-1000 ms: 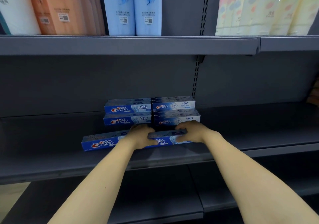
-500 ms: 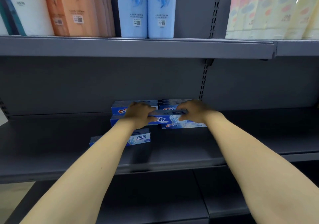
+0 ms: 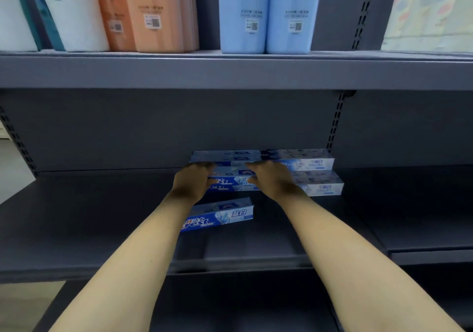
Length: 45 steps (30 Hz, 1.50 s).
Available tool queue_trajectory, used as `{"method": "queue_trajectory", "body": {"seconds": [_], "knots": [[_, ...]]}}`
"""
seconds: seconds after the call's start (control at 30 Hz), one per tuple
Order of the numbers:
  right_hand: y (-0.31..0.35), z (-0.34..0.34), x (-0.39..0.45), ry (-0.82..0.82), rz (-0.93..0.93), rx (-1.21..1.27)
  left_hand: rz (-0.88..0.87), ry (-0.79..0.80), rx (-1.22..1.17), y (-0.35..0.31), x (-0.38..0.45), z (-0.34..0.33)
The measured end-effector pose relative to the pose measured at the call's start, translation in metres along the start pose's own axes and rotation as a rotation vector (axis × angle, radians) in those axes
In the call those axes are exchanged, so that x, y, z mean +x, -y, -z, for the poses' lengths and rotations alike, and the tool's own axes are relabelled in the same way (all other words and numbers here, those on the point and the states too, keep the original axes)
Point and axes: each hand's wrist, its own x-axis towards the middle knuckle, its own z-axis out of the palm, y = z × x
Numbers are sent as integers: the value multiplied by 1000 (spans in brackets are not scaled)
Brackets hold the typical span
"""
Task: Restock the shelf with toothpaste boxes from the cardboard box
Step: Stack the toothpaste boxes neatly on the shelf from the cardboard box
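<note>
Setting: grey metal shelf (image 3: 76, 219) in a shop aisle, with a slotted back panel behind it.
Held toothpaste box: blue and white toothpaste box (image 3: 230, 178) lies lengthwise at the back of the shelf, on the left pile of the stack.
Left hand: left hand (image 3: 192, 183) is curled over the box's left end, fingers on top.
Right hand: right hand (image 3: 271, 178) grips the same box toward its right end.
Stack: stacked toothpaste boxes (image 3: 314, 175) sit against the back panel, two piles side by side, touching.
Loose box: single toothpaste box (image 3: 225, 215) lies flat nearer the front edge, partly hidden by the left forearm.
Upper shelf: two pale blue packs (image 3: 266, 14), orange packs (image 3: 151, 11) and white packs (image 3: 76, 11) stand upright.
</note>
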Motion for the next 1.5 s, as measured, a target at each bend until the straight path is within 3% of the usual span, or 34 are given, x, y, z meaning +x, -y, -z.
{"method": "queue_trajectory", "body": {"seconds": [0.27,0.5,0.97,1.17,1.5], "knots": [[3,-15,20,45,9,-141,11,52,-13,16,24,-24],[0,-44,28,-94,73,-42,-138,34,95,27,43,-34],[6,-43,43,-58,-89,-58,-71,59,141,18,51,-30],[14,-27,25,-180,95,123,-203,-15,13,14,26,-25],[40,-19,-27,105,271,60,-112,263,-166,29,-37,-8]]}}
